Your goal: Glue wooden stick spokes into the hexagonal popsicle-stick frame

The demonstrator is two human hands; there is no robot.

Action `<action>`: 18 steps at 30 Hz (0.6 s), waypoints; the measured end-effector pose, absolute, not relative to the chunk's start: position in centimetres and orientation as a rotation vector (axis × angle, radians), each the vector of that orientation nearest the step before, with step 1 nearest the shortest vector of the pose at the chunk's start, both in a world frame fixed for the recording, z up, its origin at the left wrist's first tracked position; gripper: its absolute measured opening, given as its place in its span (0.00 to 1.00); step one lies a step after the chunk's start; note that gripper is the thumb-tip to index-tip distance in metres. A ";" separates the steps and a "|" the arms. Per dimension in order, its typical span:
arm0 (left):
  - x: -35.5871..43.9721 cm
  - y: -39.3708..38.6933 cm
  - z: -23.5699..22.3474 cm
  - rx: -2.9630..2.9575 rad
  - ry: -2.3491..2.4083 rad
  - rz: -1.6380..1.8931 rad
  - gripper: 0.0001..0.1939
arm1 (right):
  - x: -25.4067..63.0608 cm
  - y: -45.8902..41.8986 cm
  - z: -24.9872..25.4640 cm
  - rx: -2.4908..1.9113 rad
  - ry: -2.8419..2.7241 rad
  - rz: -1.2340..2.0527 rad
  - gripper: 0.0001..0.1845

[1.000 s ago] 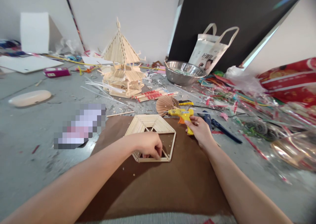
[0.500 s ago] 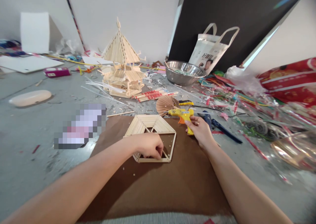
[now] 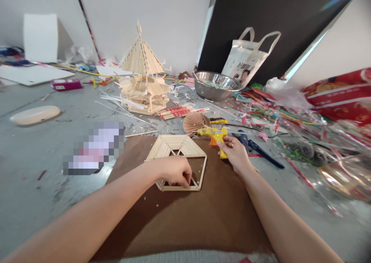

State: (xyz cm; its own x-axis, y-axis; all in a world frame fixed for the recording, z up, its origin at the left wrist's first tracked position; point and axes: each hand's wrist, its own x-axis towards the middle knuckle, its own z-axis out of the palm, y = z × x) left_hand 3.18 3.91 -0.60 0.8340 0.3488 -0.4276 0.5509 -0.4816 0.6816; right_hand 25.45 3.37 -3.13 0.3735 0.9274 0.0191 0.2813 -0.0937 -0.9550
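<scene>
On a brown sheet [image 3: 203, 224] lies a six-sided frame of pale wooden sticks [image 3: 174, 142]; its far and left sides are filled with rows of sticks, while the near right part is open. My left hand [image 3: 176, 171] rests over the frame's near left part, fingers curled in and pressed together. Its fingertips point down at the near sticks, and whatever they pinch is hidden. My right hand [image 3: 236, 152] is wrapped round the handle of a yellow hot glue gun [image 3: 214, 133], just right of the frame. The gun's nozzle points left, above the frame's far right corner.
Behind stands a stick pagoda model [image 3: 143, 77], with red-and-white wrapped sticks [image 3: 179, 111] beside it. A brown paper fan [image 3: 193, 124] lies behind the gun. Further back is a metal bowl [image 3: 217, 86]. Pliers [image 3: 265, 153] and plastic scraps lie right; a blurred-out phone-like object [image 3: 95, 149] lies left.
</scene>
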 end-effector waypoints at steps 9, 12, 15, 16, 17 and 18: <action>3.2 3.9 -0.4 2.124 0.667 -0.276 0.10 | 25.5 3.4 -3.1 -1.614 -1.099 0.790 0.19; 3.2 3.9 -0.4 2.120 0.668 -0.285 0.11 | 25.5 3.4 -3.2 -1.613 -1.105 0.785 0.19; 3.2 3.9 -0.4 2.131 0.662 -0.277 0.11 | 25.6 3.4 -3.2 -1.619 -1.110 0.779 0.19; 3.2 3.9 -0.4 2.137 0.658 -0.273 0.11 | 25.6 3.4 -3.2 -1.620 -1.110 0.778 0.19; 3.2 3.9 -0.5 2.144 0.656 -0.269 0.11 | 25.5 3.4 -3.2 -1.621 -1.110 0.777 0.19; 3.2 4.0 -0.5 2.149 0.655 -0.270 0.10 | 25.5 3.4 -3.2 -1.620 -1.110 0.777 0.19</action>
